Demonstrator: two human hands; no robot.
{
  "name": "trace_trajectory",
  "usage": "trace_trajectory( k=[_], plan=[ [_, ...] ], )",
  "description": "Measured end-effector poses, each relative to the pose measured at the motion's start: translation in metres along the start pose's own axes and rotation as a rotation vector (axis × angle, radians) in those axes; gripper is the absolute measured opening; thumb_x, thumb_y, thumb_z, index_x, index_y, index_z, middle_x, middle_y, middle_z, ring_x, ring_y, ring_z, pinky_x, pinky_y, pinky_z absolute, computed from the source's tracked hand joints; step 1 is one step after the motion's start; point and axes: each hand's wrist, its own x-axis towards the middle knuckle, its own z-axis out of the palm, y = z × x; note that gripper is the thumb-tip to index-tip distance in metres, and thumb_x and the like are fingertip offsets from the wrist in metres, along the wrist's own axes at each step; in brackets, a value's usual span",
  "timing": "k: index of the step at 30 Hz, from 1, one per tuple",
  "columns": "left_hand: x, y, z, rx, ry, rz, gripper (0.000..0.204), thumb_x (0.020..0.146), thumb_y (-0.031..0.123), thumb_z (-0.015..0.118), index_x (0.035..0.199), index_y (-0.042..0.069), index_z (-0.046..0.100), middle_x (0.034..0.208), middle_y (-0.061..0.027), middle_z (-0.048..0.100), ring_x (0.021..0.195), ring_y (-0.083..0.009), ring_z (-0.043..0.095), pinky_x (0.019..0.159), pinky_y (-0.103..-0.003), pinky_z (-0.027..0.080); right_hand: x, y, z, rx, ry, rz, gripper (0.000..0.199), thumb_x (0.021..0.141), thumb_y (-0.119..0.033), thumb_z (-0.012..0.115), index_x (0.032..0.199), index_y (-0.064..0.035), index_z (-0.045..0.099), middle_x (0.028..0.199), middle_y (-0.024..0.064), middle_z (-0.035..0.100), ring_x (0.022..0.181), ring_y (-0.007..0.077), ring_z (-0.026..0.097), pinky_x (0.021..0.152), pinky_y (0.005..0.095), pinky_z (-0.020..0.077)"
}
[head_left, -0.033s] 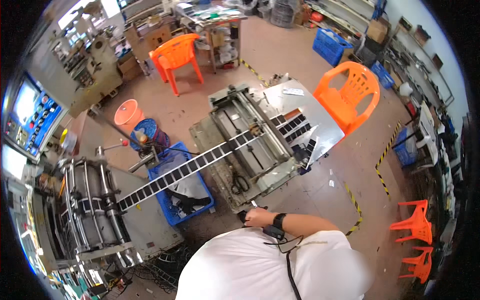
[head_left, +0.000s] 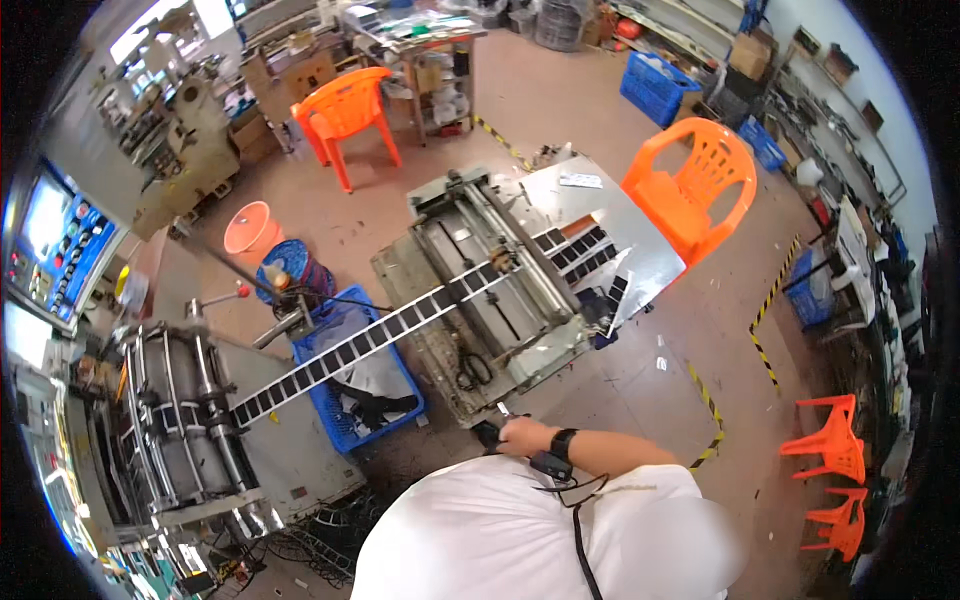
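My right hand is in front of my body, close to the near corner of a metal feeding machine. Its fingers are curled closed, and what they may hold is too small to make out. A small white piece and a dark object show beside the fingertips. On the wrist is a black watch-like band. My left hand is out of sight. A long strip of dark rectangles with white borders runs from the feeding machine to a roller machine. Black-handled scissors lie on the machine's bed.
A blue crate with scraps stands under the strip. Left are a control panel and an orange-pink bucket. A metal table with cut strips adjoins the machine, beside an orange chair. Cables lie at the lower left.
The whole view has shifted slightly, the machines sitting a little further left in it. My right hand appears slightly further right and stays closed.
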Motion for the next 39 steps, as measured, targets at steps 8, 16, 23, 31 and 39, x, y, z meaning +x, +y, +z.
trace_trajectory(
  k=[8,16,23,31,39],
  plan=[
    [-0.065,0.033,0.010,-0.066,0.050,-0.199,0.085,0.088,0.043,0.070,0.156,0.017,0.025,0.155,-0.0105,0.028,0.142,-0.0251,0.025,0.116,-0.040,0.020,-0.032,0.057,-0.013,0.291,0.039,0.240,0.073,0.080,-0.057,0.068,0.117,0.0058,0.060,0.108,0.0290,0.067,0.102,0.0421,0.064,0.089,0.0476,0.0492],
    [-0.082,0.081,0.037,0.094,0.117,-0.180,0.079,0.089,0.041,0.070,0.151,0.016,0.029,0.146,-0.0103,0.031,0.133,-0.0246,0.027,0.109,-0.040,0.022,0.045,0.077,0.027,0.284,0.056,0.115,0.064,0.066,-0.049,0.076,0.091,0.0103,0.068,0.091,0.0272,0.069,0.083,0.0401,0.069,0.074,0.0481,0.0537],
    [-0.095,0.097,0.038,0.159,0.150,-0.175,0.073,0.089,0.040,0.070,0.147,0.016,0.033,0.138,-0.0101,0.033,0.125,-0.0241,0.029,0.104,-0.040,0.024,0.033,0.056,-0.005,0.303,-0.046,0.266,0.063,0.063,-0.048,0.076,0.098,0.0039,0.070,0.098,0.0253,0.070,0.092,0.0394,0.069,0.082,0.0461,0.0554],
    [-0.102,0.098,0.043,0.199,0.163,-0.175,0.067,0.089,0.038,0.070,0.143,0.015,0.037,0.129,-0.0099,0.036,0.116,-0.0236,0.032,0.097,-0.039,0.026,0.027,0.049,-0.012,0.313,0.037,0.285,0.062,0.064,-0.044,0.078,0.101,0.0040,0.070,0.100,0.0263,0.070,0.095,0.0393,0.069,0.085,0.0455,0.0554],
    [-0.111,0.088,0.041,0.220,0.175,-0.171,0.061,0.089,0.036,0.070,0.138,0.014,0.042,0.120,-0.0097,0.038,0.107,-0.0231,0.034,0.090,-0.039,0.029,0.027,0.052,-0.014,0.327,0.042,0.234,0.065,0.063,-0.046,0.079,0.101,0.0053,0.070,0.099,0.0275,0.070,0.094,0.0401,0.069,0.085,0.0456,0.0552]
  ],
)
